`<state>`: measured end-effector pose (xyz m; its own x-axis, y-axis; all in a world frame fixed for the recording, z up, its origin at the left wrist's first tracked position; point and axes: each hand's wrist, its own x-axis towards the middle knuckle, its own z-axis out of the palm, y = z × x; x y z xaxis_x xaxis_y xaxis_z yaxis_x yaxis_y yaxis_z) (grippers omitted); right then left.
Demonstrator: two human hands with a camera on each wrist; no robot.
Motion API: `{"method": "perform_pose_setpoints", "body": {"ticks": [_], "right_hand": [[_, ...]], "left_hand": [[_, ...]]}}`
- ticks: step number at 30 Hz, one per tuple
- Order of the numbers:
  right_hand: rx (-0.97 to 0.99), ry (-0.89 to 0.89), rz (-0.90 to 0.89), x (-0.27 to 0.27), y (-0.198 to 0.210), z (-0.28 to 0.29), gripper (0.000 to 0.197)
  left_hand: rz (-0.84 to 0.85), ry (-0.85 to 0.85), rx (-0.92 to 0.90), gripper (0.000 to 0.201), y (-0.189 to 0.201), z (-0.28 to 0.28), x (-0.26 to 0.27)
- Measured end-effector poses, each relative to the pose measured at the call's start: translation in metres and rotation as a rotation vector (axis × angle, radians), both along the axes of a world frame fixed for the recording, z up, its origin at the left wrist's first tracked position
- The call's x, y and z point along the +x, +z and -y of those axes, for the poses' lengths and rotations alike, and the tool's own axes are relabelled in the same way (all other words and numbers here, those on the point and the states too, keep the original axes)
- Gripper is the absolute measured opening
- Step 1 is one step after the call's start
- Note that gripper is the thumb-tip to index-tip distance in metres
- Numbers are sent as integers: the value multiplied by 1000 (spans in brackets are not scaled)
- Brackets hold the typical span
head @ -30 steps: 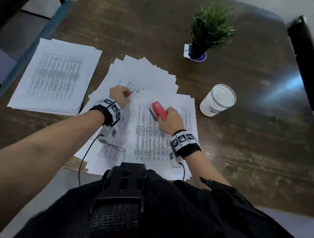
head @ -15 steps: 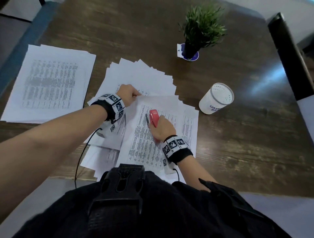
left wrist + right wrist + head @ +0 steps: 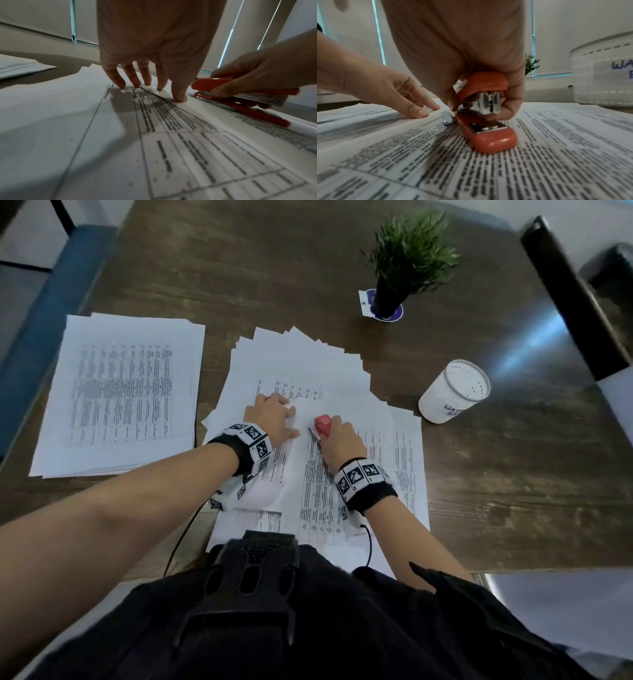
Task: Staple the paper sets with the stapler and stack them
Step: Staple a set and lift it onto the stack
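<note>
1. Right hand (image 3: 339, 440) clasps the red stapler (image 3: 322, 424), its base resting on the fanned paper sets (image 3: 346, 501) at table centre.
2. Left hand (image 3: 270, 419), fingers straight, presses the sheets just beside it at 9 o'clock.
3. Stacked sets (image 3: 120, 395) lie well apart at 9 o'clock; bare wooden table (image 3: 274, 275) at 12.
4. White cup (image 3: 452, 392) near the fan's 2 o'clock edge.
5. Fan's near edge hidden behind the person's chest.
</note>
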<state>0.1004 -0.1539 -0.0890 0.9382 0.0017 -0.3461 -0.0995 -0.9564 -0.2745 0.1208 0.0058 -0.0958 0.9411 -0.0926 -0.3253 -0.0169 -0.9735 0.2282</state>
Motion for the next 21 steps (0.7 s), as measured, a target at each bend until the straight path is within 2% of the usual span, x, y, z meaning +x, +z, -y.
{"method": "perform_pose_setpoints", "body": {"ticks": [7, 15, 18, 21], "right_hand": [[-10, -69, 59, 21, 2, -21, 46], [-94, 34, 50, 49, -1, -17, 40], [-42, -16, 48, 48, -3, -21, 43], [29, -146, 22, 47, -5, -33, 40]], "left_hand": [[72, -47, 36, 52, -1, -1, -3], [35, -39, 6, 53, 4, -3, 0], [25, -32, -12, 44, 5, -3, 2], [17, -39, 3, 38, 9, -1, 5]]}}
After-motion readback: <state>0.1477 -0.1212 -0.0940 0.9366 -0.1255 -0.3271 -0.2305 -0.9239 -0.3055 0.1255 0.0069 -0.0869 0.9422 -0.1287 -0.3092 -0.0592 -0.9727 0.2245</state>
